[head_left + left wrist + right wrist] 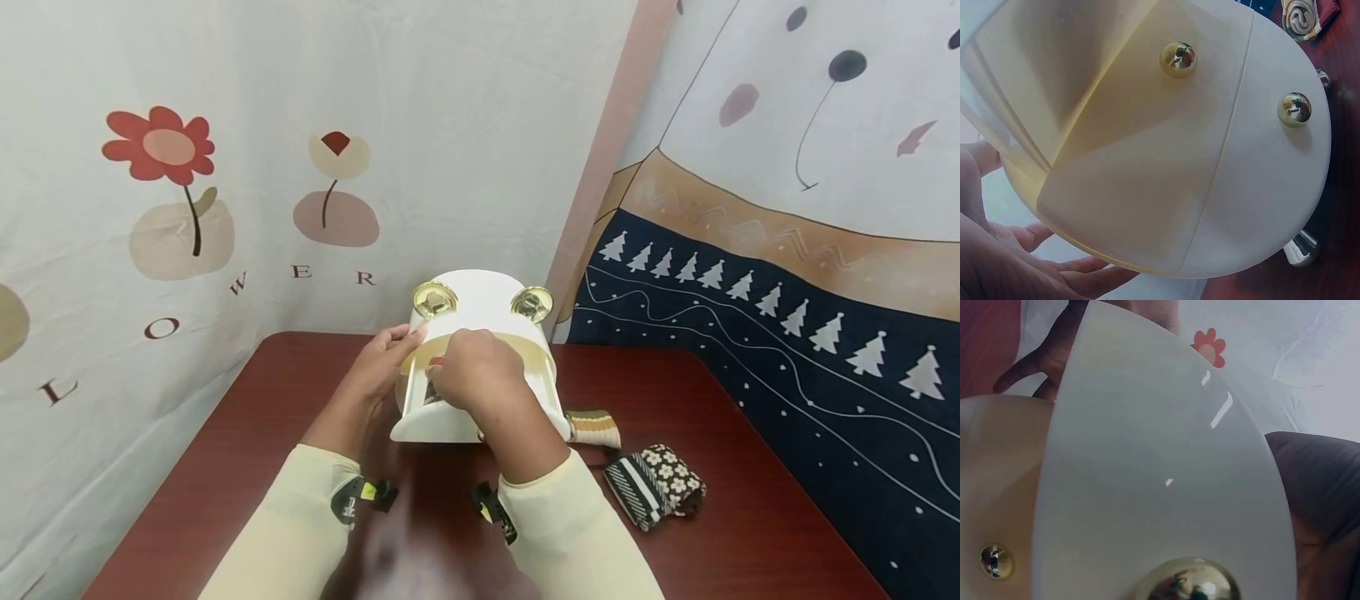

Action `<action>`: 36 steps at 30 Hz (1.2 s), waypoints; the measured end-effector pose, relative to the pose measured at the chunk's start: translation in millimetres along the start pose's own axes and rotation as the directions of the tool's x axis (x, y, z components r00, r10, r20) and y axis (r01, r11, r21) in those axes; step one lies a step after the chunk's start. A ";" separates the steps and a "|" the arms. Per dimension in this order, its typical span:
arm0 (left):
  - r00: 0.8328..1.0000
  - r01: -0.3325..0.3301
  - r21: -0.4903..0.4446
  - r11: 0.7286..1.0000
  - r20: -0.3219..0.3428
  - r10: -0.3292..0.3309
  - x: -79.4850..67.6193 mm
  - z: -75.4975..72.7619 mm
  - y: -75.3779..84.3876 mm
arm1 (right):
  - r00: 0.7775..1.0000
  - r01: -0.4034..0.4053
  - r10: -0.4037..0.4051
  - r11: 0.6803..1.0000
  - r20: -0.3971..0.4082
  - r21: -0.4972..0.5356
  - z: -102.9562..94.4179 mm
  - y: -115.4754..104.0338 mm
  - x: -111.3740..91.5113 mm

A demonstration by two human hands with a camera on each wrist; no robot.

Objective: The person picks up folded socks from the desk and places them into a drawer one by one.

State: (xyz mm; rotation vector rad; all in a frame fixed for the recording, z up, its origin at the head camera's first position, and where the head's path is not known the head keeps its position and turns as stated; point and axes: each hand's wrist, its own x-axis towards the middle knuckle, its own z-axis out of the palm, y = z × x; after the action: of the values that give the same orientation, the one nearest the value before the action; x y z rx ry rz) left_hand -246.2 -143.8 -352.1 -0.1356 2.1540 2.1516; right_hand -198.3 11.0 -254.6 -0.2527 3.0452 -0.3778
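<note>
A printed wall cloth (pixel 480 125) is hanging beyond the fingers of both hands. A dark red surface (pixel 225 467) is extending beneath them. A white, rounded cabinet (pixel 480 292) is standing on the surface, just right of the left fingers and reaching beyond the right ones. Its drawer (pixel 438 427) is standing open, directly under the right fingers. The left hand (pixel 378 367) is being held at the cabinet's left side, fingers spread and slightly bent. The right hand (pixel 480 367) is being held over the open drawer, knuckles up; its fingertips are being hidden, so whether anything is being pinched cannot be told. A black-and-white patterned bundle (pixel 632 490) is lying right of and nearer than the right fingers; a striped roll (pixel 596 427) is lying between it and the cabinet. Two gold fittings (pixel 435 298) are showing beyond the fingers. In the left wrist view, a gold knob (pixel 1179 59) is showing well apart from the left fingers.
</note>
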 end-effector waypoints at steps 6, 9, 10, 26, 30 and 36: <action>1.000 0.007 -0.004 1.000 -0.008 -0.007 0.3 0.5 0.6 | 0.997 0.061 -0.059 0.997 -0.052 0.046 14.5 6.4 15.3; 1.000 0.003 0.001 1.000 -0.012 -0.003 0.8 0.9 0.7 | 0.997 0.061 -0.058 0.997 -0.058 0.053 24.7 12.1 26.8; 1.000 0.002 0.004 1.000 -0.013 -0.002 1.1 1.0 0.6 | 0.997 0.053 -0.050 0.997 -0.058 0.051 26.7 13.8 29.3; 1.000 -0.002 0.026 1.000 -0.008 0.002 3.7 4.0 -0.9 | 0.980 0.040 0.001 0.979 -0.201 0.201 -8.8 43.4 -19.9; 1.000 0.003 0.048 0.999 -0.015 -0.002 2.1 2.5 0.4 | 0.963 0.019 0.048 0.970 -0.265 0.244 -9.4 58.6 -24.7; 1.000 0.004 0.063 0.998 -0.015 -0.003 0.5 -1.3 -0.2 | 0.913 0.058 0.069 0.953 -0.402 0.296 -4.3 83.3 -30.0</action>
State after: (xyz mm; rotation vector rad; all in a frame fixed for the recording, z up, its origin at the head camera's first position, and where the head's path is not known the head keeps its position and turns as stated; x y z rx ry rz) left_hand -246.7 -145.1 -352.4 -0.1506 2.2253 2.0849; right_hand -182.0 96.8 -269.8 -0.1628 3.3155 -1.0062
